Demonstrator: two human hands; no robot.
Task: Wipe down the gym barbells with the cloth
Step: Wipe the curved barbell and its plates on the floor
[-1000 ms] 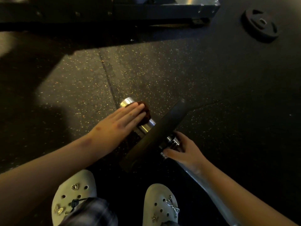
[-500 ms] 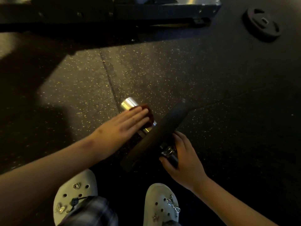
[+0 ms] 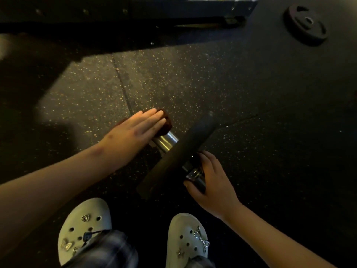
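Chrome barbell sleeve (image 3: 166,141) lies mid-frame, dark red cloth (image 3: 166,123) draped over its tip. Left hand (image 3: 135,129) presses it down, fingers straight and together; right hand (image 3: 211,183) curls round the bar (image 3: 194,174) beyond the plate (image 3: 177,158). Steady there, I'd judge, and rub lengthwise.

Chrome barbell (image 3: 166,141) angled from near right to far left, black plate (image 3: 179,157) on its sleeve standing on edge on the floor (image 3: 212,84), dark red cloth (image 3: 167,123) bunched over the far-left end.
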